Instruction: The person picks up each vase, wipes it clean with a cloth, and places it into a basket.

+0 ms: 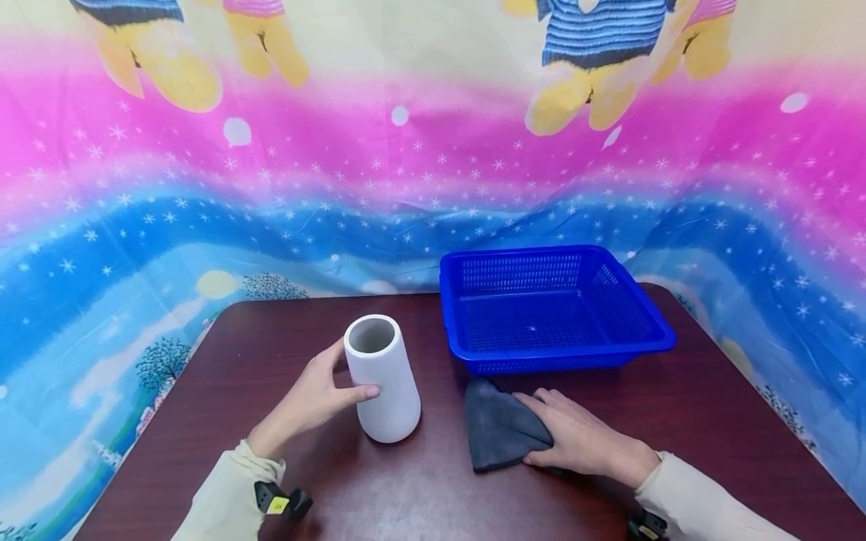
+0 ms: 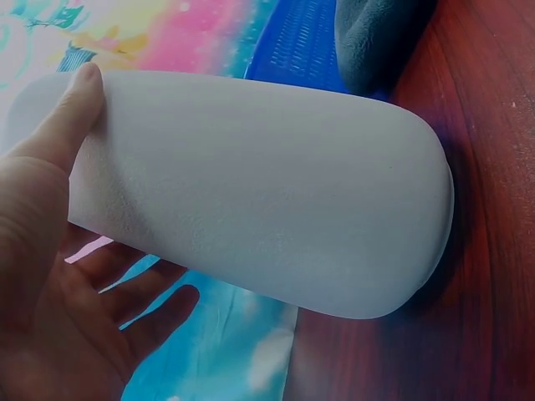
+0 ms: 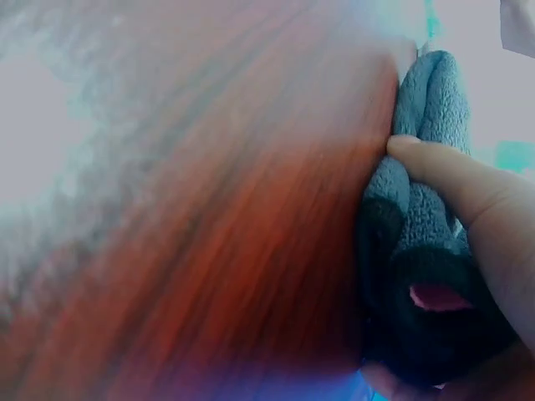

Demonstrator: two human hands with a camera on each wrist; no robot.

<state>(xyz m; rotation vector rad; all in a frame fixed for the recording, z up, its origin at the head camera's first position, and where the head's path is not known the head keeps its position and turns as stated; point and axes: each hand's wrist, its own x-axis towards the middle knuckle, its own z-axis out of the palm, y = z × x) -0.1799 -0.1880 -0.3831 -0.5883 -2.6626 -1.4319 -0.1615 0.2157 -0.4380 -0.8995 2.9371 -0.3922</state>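
Note:
A white, vase-like container [image 1: 390, 402] with a round open mouth and a wider base is near the table's middle. My left hand [image 1: 323, 394] holds it by the upper part, thumb across the near side and fingers behind. In the left wrist view, its smooth wall fills the middle, and the thumb [image 2: 71, 121] lies over it near the narrow end. To the right, a folded dark grey cloth [image 1: 499, 430] touches the table. My right hand [image 1: 582, 436] grips its right side. The right wrist view shows the thumb pressing on the folded layers of fuzzy cloth [image 3: 447, 109].
A blue plastic basket [image 1: 561, 352] with perforated walls stands at the back right, just behind the cloth. The dark red-brown wooden table [image 1: 271, 338] has rounded back corners. A colourful printed curtain [image 1: 338, 165] hangs round its back and sides.

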